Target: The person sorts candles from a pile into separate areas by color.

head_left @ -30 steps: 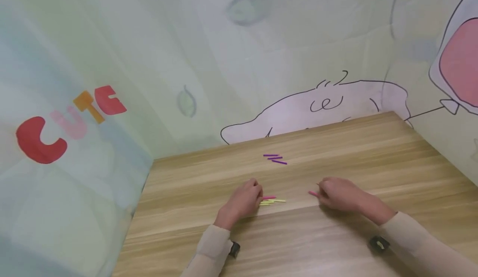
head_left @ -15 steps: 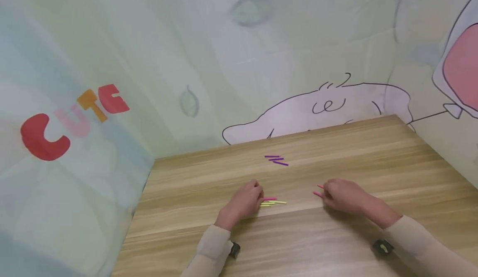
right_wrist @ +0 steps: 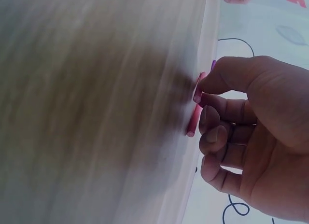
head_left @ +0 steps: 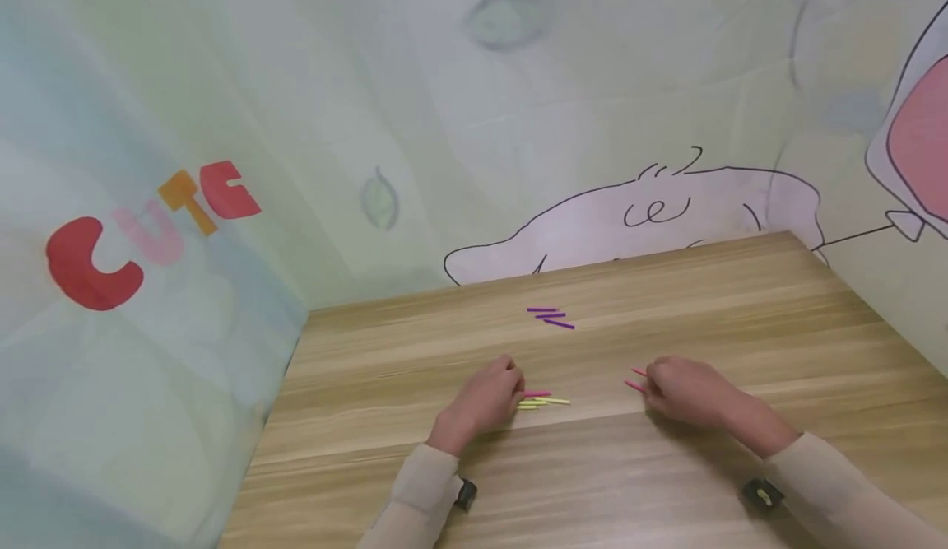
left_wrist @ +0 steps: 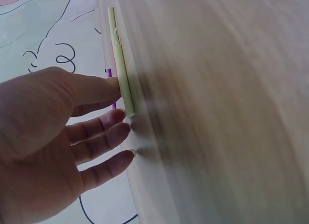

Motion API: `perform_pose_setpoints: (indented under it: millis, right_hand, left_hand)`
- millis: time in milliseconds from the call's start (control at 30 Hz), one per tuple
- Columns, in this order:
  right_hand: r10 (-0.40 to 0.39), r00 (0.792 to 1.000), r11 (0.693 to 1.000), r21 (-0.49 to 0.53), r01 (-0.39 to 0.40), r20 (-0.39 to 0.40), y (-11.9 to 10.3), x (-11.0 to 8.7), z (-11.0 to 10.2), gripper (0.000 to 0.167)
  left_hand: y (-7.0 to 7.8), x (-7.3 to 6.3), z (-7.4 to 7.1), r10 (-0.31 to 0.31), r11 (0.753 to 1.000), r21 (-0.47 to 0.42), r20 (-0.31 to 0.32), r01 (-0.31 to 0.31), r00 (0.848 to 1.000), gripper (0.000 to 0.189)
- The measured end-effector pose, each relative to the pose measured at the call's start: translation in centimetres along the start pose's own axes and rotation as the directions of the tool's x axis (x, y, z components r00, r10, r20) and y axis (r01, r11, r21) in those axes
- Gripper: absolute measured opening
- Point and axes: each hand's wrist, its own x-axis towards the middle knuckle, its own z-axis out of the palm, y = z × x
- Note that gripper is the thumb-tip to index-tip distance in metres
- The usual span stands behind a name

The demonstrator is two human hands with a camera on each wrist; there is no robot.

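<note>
My left hand (head_left: 483, 394) rests low over the table, its thumb and forefinger pinching the end of a pink stick (head_left: 538, 393). Several yellow sticks (head_left: 551, 402) lie right beside that stick; in the left wrist view a yellow stick (left_wrist: 123, 79) partly hides the fingertips. Farther right, my right hand (head_left: 689, 391) pinches a pink stick (right_wrist: 198, 91) between thumb and forefinger, close to the tabletop. Another pink stick (right_wrist: 193, 120) lies next to it, near the curled fingers. Three purple sticks (head_left: 550, 316) lie farther back, apart from both hands.
The wood-grain table (head_left: 415, 343) meets a printed cloth wall (head_left: 415, 121) at the back and left. Bare wood lies between the two hands. Dark wrist devices sit under both sleeves, the right one (head_left: 763, 494) close above the table.
My right hand has shifted slightly right, drawing a pink stick with it, and two pink stick ends show more clearly. My left hand stays put. The head view has shifted a little.
</note>
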Motion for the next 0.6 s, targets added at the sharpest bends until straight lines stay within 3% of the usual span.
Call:
perform_pose_setpoints:
  millis: [600]
  right_hand:
    - [0.021,0.999,0.998,-0.063,-0.024,-0.039,0.73,0.08,0.1,0.021]
  left_hand:
    - [-0.07,0.1,0.17,-0.037,0.999,-0.026,0.019,0.037,0.999,0.012]
